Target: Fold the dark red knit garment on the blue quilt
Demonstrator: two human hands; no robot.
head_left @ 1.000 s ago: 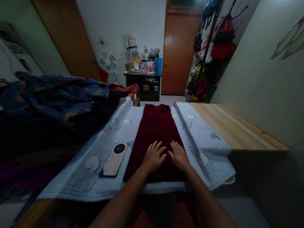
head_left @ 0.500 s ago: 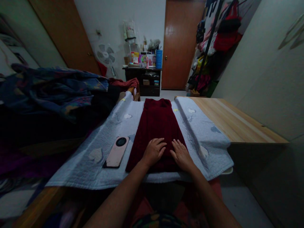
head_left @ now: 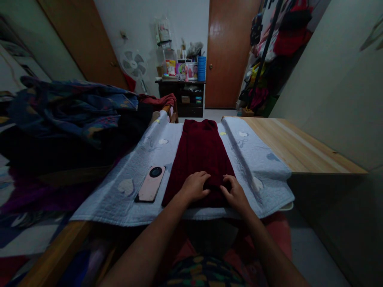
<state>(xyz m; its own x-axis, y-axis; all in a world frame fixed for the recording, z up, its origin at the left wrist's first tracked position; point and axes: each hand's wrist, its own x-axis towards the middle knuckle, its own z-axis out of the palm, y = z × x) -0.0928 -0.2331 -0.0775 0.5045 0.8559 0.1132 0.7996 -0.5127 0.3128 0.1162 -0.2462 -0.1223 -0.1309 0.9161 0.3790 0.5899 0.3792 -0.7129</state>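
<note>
A dark red folded garment (head_left: 201, 153) lies lengthwise on a pale blue quilted cloth with cloud and heart shapes (head_left: 176, 213). It is narrower at the far end and wider near me; its exact kind does not show. My left hand (head_left: 196, 186) rests on its near part, fingers bent and thumb apart. Near its right edge my right hand (head_left: 235, 193) touches the fabric, fingers curled and the thumb held away from them. A small crease runs across the garment between the hands. Left of the garment lies a pink phone (head_left: 149, 187), its round black camera facing up.
A heap of dark clothes (head_left: 68, 115) stands at the left. The quilted cloth partly covers a wooden board (head_left: 305, 147) on the right. Farther back are a white fan (head_left: 133, 63), a dark cabinet (head_left: 182, 105), a brown door (head_left: 231, 59) and hanging bags (head_left: 291, 40).
My fingers have gone from lying nearly flat to curling on the garment. A crease now shows between my hands. The whole view has shifted slightly; the phone stays beside the garment.
</note>
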